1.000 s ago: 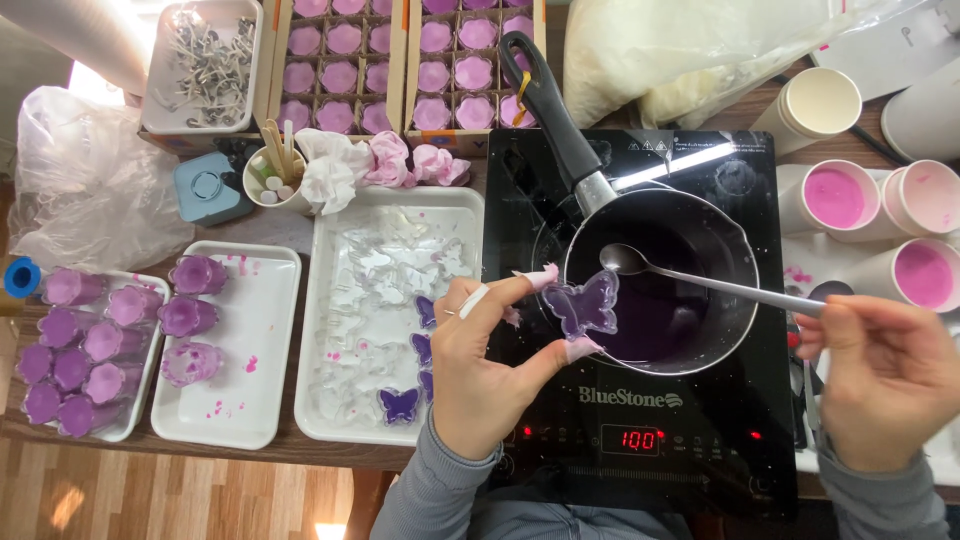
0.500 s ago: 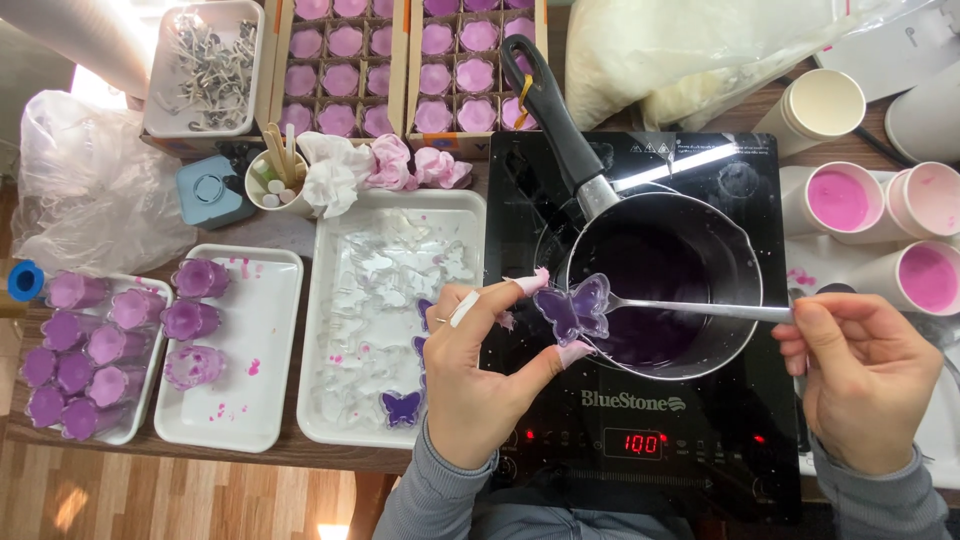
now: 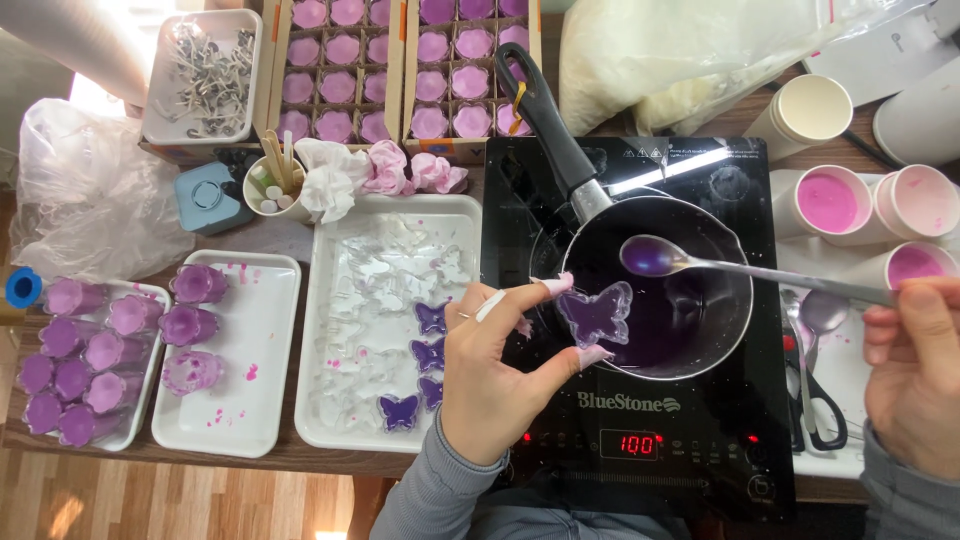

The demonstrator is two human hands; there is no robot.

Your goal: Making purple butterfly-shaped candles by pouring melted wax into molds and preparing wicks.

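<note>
A clear butterfly mould [image 3: 598, 313] filled with purple wax sits level over the left edge of a dark saucepan [image 3: 655, 285], its wings spreading left to right. The left hand [image 3: 495, 375] pinches it from the left side, index fingertip on the far wing edge and thumb on the near edge. Just beyond the mould and slightly to its right, the bowl of a metal spoon [image 3: 650, 255] hangs over the pan carrying a little purple liquid. The spoon's long handle runs right and slightly nearer, ending in the right hand [image 3: 915, 370], whose fingers close around it at the right edge of view. So the spoon bowl lies a short way far-right of the mould, apart from it. The saucepan rests on a black hob [image 3: 630, 320] on the worktop [image 3: 750, 100]. Left of the hob, a white tray [image 3: 385, 320] holds more butterfly moulds, some purple, most clear.
</note>
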